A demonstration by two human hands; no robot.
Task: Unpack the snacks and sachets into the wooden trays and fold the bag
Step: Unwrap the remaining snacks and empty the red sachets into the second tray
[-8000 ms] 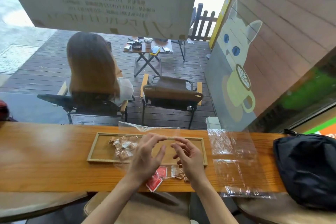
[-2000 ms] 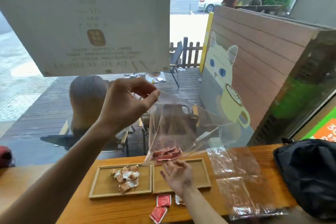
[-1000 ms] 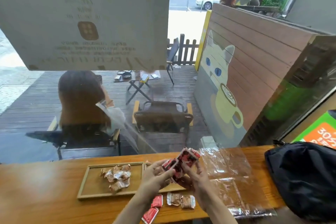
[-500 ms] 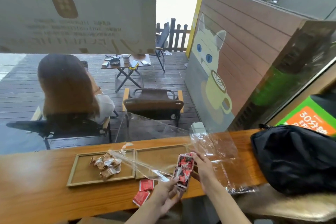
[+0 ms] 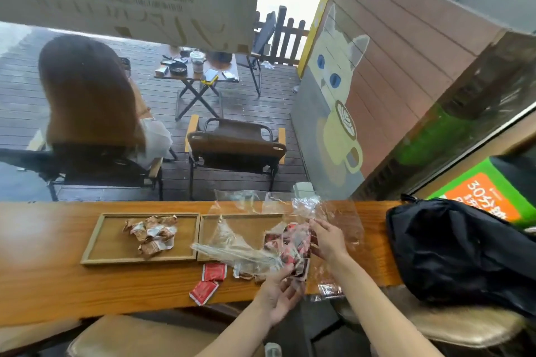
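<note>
Centre-right of the frame, the clear bag (image 5: 240,252) with its clump of red sachets (image 5: 287,246) sits between both hands. The left hand (image 5: 278,293) pinches the bag's lower edge from below; the right hand (image 5: 327,240) grips the bag from the right, fingers curled, though crinkled plastic blurs the exact hold. Two wooden trays (image 5: 95,240) lie side by side on the worktop (image 5: 43,284): the left one carries a pile of brown snacks (image 5: 152,235). Two loose red sachets (image 5: 208,281) lie at the lower centre.
</note>
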